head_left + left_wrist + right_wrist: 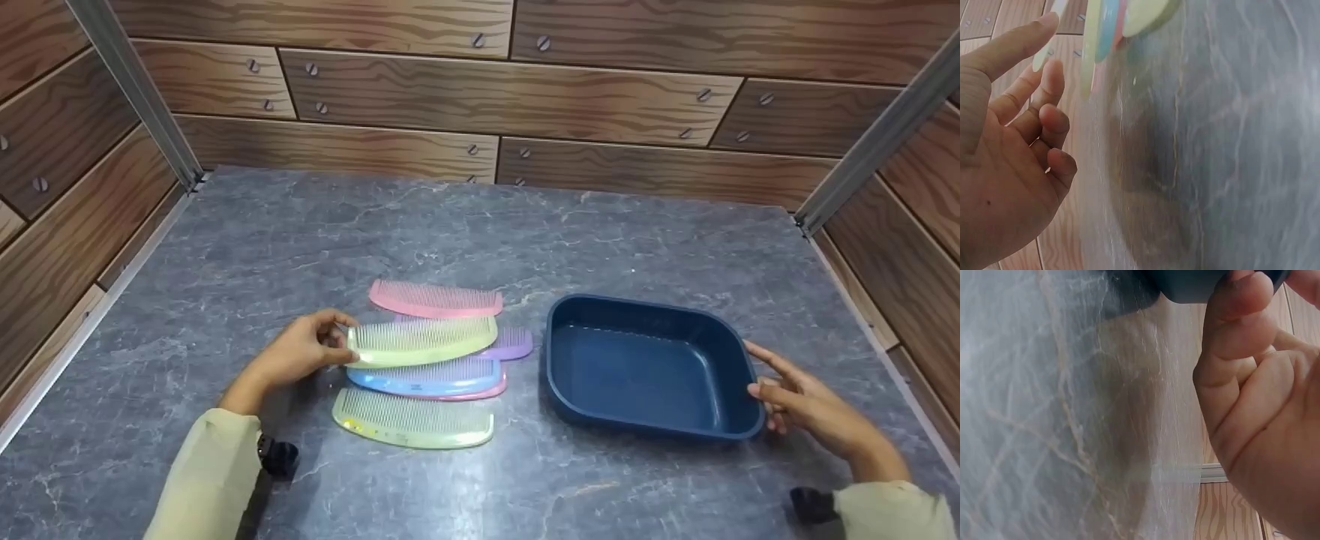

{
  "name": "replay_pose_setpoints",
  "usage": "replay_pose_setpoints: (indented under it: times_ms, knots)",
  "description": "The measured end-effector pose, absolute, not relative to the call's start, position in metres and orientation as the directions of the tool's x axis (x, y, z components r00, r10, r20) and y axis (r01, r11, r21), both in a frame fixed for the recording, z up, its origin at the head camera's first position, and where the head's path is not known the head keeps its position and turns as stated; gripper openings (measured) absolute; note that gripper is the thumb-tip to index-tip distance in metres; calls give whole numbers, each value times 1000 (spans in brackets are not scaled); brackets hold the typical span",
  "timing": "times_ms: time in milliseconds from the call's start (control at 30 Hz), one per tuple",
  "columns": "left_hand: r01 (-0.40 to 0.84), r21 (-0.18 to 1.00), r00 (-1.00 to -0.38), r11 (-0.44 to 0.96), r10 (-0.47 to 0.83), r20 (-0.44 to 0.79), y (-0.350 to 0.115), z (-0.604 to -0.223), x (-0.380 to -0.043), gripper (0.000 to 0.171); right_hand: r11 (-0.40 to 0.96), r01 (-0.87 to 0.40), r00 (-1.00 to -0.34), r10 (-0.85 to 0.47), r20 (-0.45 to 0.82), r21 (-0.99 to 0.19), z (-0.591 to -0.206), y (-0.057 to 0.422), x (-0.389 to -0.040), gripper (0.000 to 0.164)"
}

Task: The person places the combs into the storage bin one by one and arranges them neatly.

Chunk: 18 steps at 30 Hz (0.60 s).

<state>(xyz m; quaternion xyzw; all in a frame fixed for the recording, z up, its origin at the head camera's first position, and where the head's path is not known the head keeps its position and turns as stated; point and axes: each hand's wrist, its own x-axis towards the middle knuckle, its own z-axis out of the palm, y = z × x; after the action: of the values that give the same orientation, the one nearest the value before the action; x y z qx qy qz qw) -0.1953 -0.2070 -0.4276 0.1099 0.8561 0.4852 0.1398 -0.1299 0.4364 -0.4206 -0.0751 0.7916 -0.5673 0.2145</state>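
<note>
Hands at work: a person's L hand (300, 346) pinches one end of a yellow-green comb (424, 356) btwn thumb & fingers, seemingly just above the others, while the R hand (806, 409) grips the R rim of a dark blue tub (637, 375), thumb at the edge; lower fingers' exact hold can't be told. The held comb is L of the tub, apart from it. Around it on the grey desk (315, 240): a pink comb (439, 307) on the far side, a purple comb (517, 349) partly hidden, a blue comb (420, 388) w/ a second pink comb (492, 391) poking out beneath, & a pale green comb (412, 439) nearest the person. Progress, as far as visible: one comb in hand, approx. five others on the desk, none in the tub; work looks barely begun.
</note>
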Motion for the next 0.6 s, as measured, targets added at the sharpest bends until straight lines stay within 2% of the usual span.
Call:
replay_pose_setpoints:
  times_ms: [167, 400, 600]
  knots:
    - [22, 870, -938, 492, 311, -152, -204, -429, -194, 42, 332, 144, -892, -365, -267, -932, -423, 438, -130, 55]
    - [49, 775, -947, 630, 275, -164, -192, -432, -195, 51, 367, 178, -897, -321, -304, -913, -423, 437, -131, 51]
    - [75, 720, -953, 690, 263, -153, -184, -430, -196, 50, 336, 186, -890, -341, -303, -923, -421, 436, -130, 51]
